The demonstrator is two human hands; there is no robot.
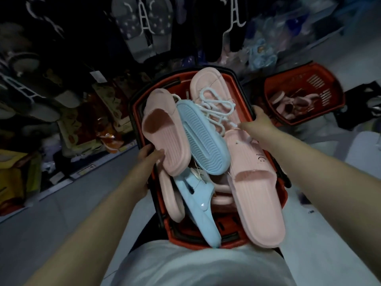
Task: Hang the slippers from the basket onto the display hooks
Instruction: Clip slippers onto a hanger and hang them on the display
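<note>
A person stands over a red basket [206,238] heaped with pink and blue slippers, in a dim shop aisle lined with hanging footwear. The left hand [149,159] curls around the basket's left rim, thumb pressed against the heel of a pink slipper [162,133] lying on top. The right hand [257,124] grips the right rim, its fingers reaching toward a tangle of white hangers [216,108] resting on the pile. A blue slipper [203,139] lies sole-up in the middle, and a second pink slipper [253,182] overhangs the right edge. All the stock is in the basket; none of it has reached the display hooks. The step appears to be steadying the load before picking out a pair. Doing it well likely means freeing one hanger from the tangle first, then lifting its matched pair together so the overhanging slipper does not slide out. A second red basket [305,96] sits nearby on the floor.
</note>
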